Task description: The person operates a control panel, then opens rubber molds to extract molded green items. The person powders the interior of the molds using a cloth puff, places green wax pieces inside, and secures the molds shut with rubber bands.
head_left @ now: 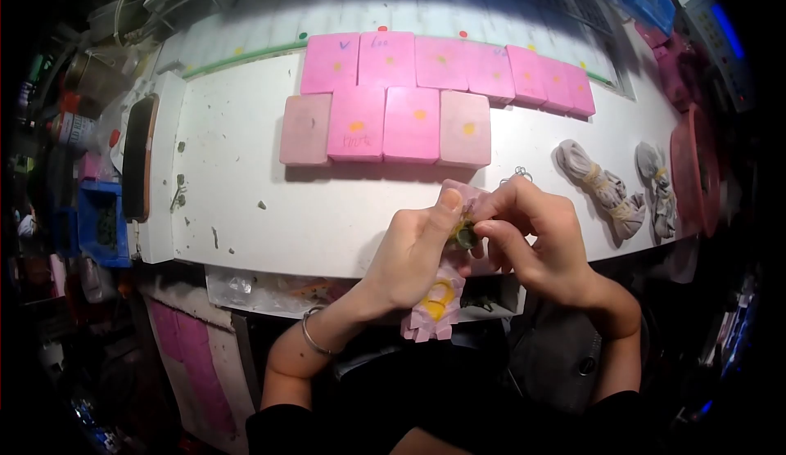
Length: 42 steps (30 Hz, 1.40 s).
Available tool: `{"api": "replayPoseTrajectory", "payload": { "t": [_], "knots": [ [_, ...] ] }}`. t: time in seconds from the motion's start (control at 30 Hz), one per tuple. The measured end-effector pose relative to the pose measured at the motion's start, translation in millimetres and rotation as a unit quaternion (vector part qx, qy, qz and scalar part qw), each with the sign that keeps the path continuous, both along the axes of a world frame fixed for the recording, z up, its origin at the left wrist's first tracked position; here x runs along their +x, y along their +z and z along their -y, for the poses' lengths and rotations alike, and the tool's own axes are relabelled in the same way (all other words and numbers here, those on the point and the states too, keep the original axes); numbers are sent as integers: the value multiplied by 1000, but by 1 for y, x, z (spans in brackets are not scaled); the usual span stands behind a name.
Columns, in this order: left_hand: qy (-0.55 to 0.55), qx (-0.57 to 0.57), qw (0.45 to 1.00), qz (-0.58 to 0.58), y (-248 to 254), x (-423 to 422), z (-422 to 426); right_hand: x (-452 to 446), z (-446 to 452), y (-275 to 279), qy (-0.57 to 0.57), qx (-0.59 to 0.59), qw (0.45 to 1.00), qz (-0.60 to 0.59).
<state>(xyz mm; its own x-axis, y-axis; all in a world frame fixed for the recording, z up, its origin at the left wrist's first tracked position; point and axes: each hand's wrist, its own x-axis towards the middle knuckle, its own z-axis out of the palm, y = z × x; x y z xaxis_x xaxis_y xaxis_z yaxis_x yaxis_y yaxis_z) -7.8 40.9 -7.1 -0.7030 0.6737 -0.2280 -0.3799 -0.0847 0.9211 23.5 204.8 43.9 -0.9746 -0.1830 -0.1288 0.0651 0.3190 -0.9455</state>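
Observation:
My left hand (409,254) is closed around an opened pink rubber mold (427,322), its thumb pressing near the upper end. The mold's lower end hangs below that hand, with a yellow patch and a notched edge. A small dark green piece (467,237), seemingly wax, sits in the middle of the mold. At its right, my right hand (540,238) has its thumb and index finger closed by the green piece and the mold's edge. Whether those fingertips grip the piece or the mold is hard to make out. Behind the hands stand several pink mold blocks (356,119) in two rows.
Two rubber-banded grey cloth bundles (602,185) lie at the right, near a red basin (694,168). A phone (140,158) leans at the left beside a blue bin (102,224). Green scraps (178,193) dot the white table (246,144). An open drawer (270,287) sits below its front edge.

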Motion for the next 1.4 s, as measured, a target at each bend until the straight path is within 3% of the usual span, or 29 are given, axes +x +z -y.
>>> {"api": "replayPoseTrajectory", "payload": {
  "t": [0.17, 0.33, 0.47, 0.57, 0.63, 0.7, 0.73, 0.77, 0.9, 0.93, 0.97, 1.0, 1.03, 1.1, 1.17, 1.3, 1.37, 1.4],
  "knots": [
    [4, 1, 1000, 5, -2, 1, -3, -3, -1, 3, 8, 14, 1000, 16],
    [48, 13, 998, 46, -1, 6, -8, -5, -3, -6, 54, 137, 985, -87],
    [42, -1, 999, 24, -1, 6, -8, -3, -2, -6, 40, 141, 985, -89],
    [17, -9, 1000, 5, -2, 4, -5, -2, -4, -3, 25, 121, 989, -76],
    [-10, -18, 1000, -13, -7, -2, -5, -1, -5, 5, 76, 61, 995, 27],
    [46, 19, 999, 12, -13, -12, -7, 8, 5, -4, 92, 119, 987, -52],
    [38, 12, 999, 5, -10, -12, -6, 4, 6, -9, 63, 108, 989, -79],
    [36, 12, 999, 2, -7, -10, -6, 5, 3, -1, 16, 21, 1000, 7],
    [98, 28, 994, -25, -8, -1, 2, 15, -14, 24, 27, 0, 995, -95],
    [134, -42, 971, -191, -4, -2, 3, 18, -14, 25, -19, -7, 993, -118],
    [167, -110, 915, -350, 0, -3, 5, 20, -14, 26, -64, -14, 988, -140],
    [149, -178, 895, -381, 2, -1, 9, 21, -14, 21, -89, -19, 984, -156],
    [150, -176, 894, -383, 2, 1, 8, 21, -13, 19, -88, -17, 983, -158],
    [136, -242, 841, -465, 1, 4, 6, 21, -8, 15, -103, 59, 964, -236],
    [119, -248, 829, -487, 1, 4, 7, 20, -4, 13, -107, 76, 952, -277],
    [144, -192, 836, -494, 31, 6, 12, 23, -4, 29, -40, 194, 951, -238],
    [125, -42, 901, -413, 38, 8, 13, 25, -3, 28, -3, 230, 925, -302],
    [126, -45, 901, -413, 38, 9, 12, 27, -2, 28, -1, 227, 926, -302]
  ]
}}
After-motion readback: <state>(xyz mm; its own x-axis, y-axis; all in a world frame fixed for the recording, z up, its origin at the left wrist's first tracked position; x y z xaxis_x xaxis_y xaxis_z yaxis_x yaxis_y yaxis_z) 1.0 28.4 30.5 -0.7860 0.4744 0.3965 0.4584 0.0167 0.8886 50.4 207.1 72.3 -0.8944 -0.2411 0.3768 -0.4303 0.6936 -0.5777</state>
